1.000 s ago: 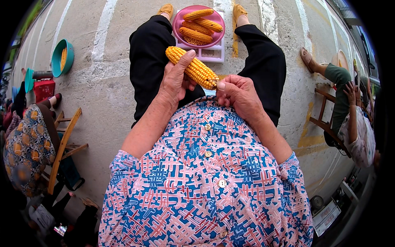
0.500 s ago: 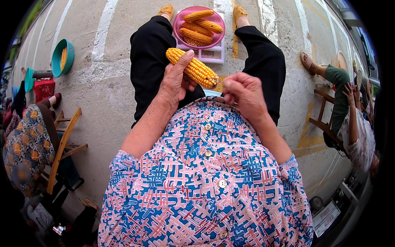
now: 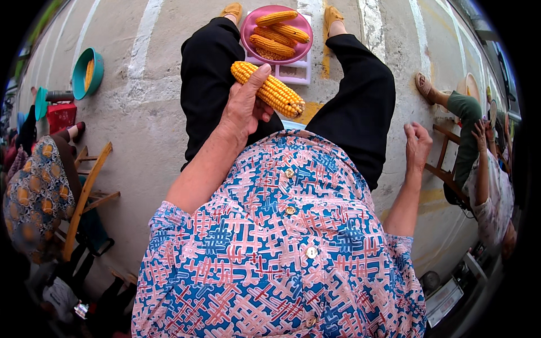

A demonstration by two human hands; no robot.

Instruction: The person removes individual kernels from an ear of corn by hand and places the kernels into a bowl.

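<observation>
Yellow ear of corn [image 3: 267, 89] here, sitting in my left hand [image 3: 242, 107]: thumb laid over the top, fingers curled round underneath, gripping it on a slant so the blunt end pokes out to their right. My right hand [image 3: 418, 147] is well apart from it, off past my black trouser leg [image 3: 363, 90]; those fingers look bent, but honestly can't tell if they're closed on anything. Ahead of my left fingers there's a pink basin [image 3: 304, 52] with several more ears [image 3: 276, 18] and some loose kernels [image 3: 270, 54], up on a lilac plastic stand [image 3: 302, 78]. Way out left of those fingers, a teal basin [image 3: 98, 78] and a wooden chair [image 3: 84, 197].
</observation>
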